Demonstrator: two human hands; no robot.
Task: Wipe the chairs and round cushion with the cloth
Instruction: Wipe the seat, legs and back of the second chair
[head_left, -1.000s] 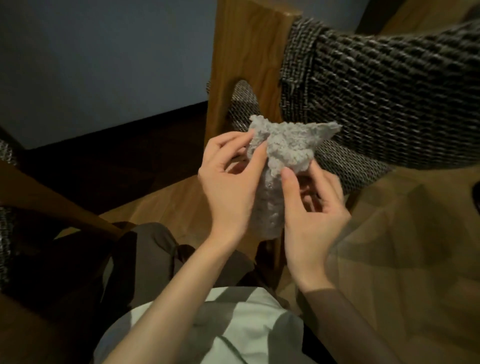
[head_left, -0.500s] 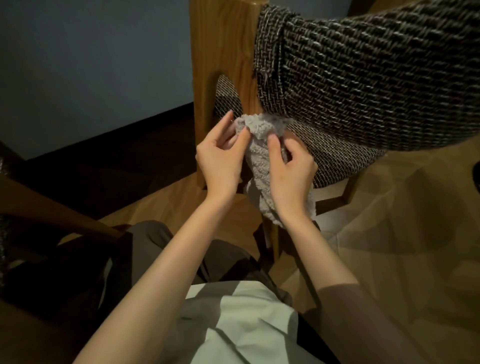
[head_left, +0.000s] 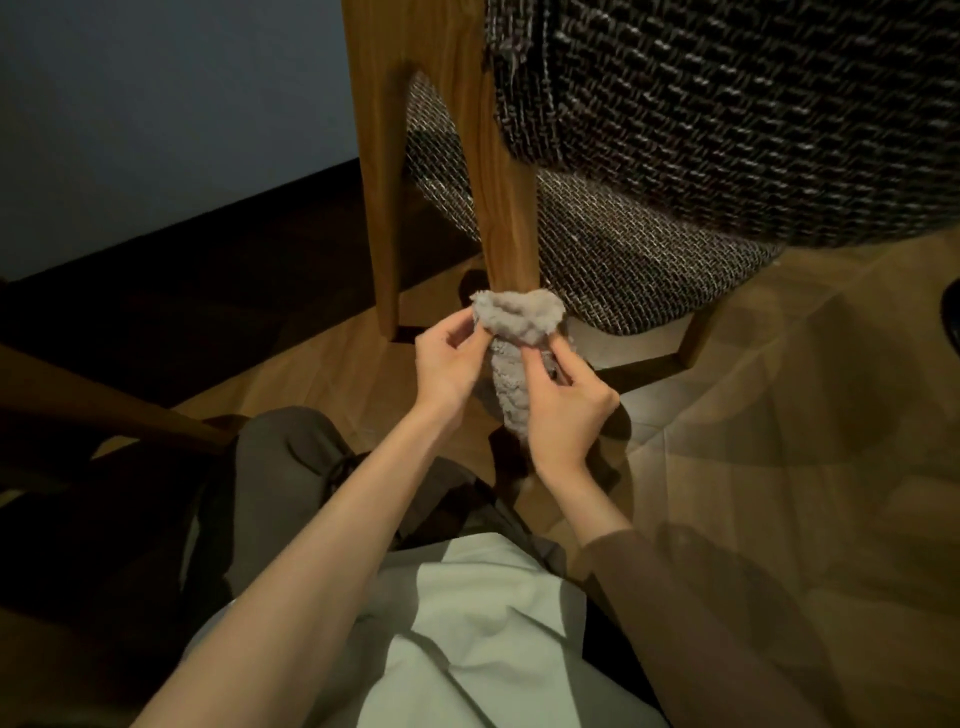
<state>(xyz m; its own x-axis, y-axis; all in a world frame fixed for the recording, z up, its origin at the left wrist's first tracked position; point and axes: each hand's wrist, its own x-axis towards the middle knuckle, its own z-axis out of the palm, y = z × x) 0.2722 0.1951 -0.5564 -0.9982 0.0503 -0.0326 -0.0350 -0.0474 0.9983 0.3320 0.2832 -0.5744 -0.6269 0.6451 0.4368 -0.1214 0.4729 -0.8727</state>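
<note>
A fluffy grey cloth (head_left: 519, 325) is being held around the lower part of a wooden chair leg (head_left: 501, 197). Its upper edge is bunched against the wood and its tail is hanging down between the hands. The cloth's left edge is being pinched by the left hand (head_left: 447, 364), and its right side is being gripped by the curled fingers of the right hand (head_left: 566, 410). The leg below the cloth is being hidden. The chair's woven seat (head_left: 623, 244) is overhanging just to the right. A second leg (head_left: 382, 182) is standing near on the left, with a narrow gap between. Open wooden floor (head_left: 779, 467) is lying to the right, and the lower left is being crossed by a dark wooden rail (head_left: 104, 405).
</note>
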